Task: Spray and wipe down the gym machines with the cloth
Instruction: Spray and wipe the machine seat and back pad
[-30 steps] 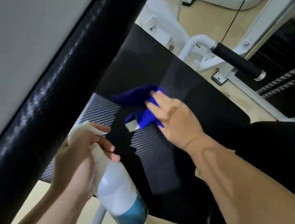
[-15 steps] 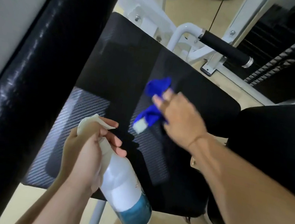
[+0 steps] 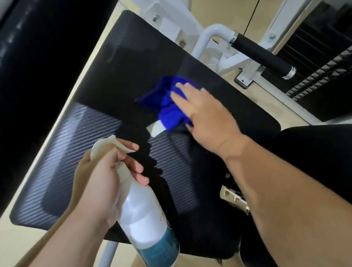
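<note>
The right hand point(image 3: 206, 117) has swept the cloth point(image 3: 170, 105) back to the middle of the bench point(image 3: 78, 142), fingers flat together, pressing it. The left hand point(image 3: 98, 181) curls its fingers round the spray bottle point(image 3: 146, 226) above the bench's near edge. We judge the bunched cloth may skip patches.

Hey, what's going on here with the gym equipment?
A person is cleaning a gym machine. Their right hand presses a blue cloth flat against the black seat pad, fingers straight. Their left hand grips a white spray bottle with blue liquid in the bottom, held over the near part of the pad, nozzle pointing towards the cloth.
</note>
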